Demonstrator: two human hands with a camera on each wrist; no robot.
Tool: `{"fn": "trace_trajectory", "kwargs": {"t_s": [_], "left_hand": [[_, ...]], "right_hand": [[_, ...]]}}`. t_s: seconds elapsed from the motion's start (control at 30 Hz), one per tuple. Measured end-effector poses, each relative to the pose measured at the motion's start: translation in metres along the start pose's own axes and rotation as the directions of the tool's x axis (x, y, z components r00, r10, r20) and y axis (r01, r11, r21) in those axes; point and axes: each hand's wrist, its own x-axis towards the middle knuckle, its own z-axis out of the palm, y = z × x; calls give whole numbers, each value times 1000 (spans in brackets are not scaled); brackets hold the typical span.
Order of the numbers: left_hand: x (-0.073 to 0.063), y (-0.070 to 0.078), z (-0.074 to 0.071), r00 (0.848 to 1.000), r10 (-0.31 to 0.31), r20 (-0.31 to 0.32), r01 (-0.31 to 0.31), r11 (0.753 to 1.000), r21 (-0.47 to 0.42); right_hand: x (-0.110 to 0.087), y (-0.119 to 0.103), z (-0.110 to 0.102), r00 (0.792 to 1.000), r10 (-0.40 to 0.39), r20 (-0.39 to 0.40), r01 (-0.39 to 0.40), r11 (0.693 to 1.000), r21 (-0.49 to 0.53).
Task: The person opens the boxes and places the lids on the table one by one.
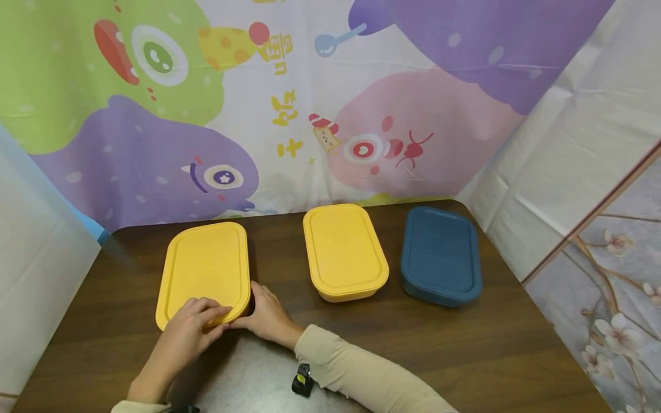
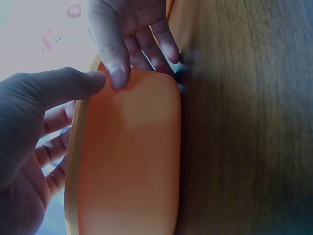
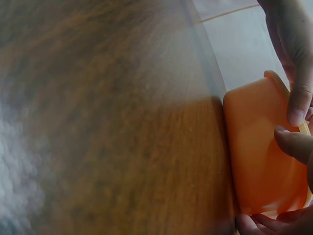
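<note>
A yellow lidded food container (image 1: 206, 269) sits at the left of the table, its plain wall (image 2: 132, 156) facing the person. My left hand (image 1: 181, 338) lies over its near edge. The fingers of that hand rest on the lid, and the thumb (image 2: 73, 85) lies at the rim, so the edge is pinched between them. My right hand (image 1: 271, 318) grips the near right corner. Its thumb presses the front wall close to the left thumb, while the other fingers wrap the right side. The lid lies flat over the container.
A second yellow container (image 1: 345, 249) stands mid-table, lid on. Right of it is a dark blue lidded container (image 1: 441, 252). A printed cartoon cloth (image 1: 289, 115) hangs behind the wooden table (image 1: 439, 344). White cloth (image 1: 558, 143) borders the right side.
</note>
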Motion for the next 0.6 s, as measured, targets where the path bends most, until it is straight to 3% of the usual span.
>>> {"fn": "trace_trajectory", "kwargs": {"t_s": [0.27,0.6], "left_hand": [[1,3,-3,1000,7,23,-7,1000,29],[1,4,-3,1000,2,0,-2,1000,12]], "right_hand": [[0,0,1,1000,5,7,-5,1000,5],[0,1,0,1000,12,18,-12,1000,-6]]}}
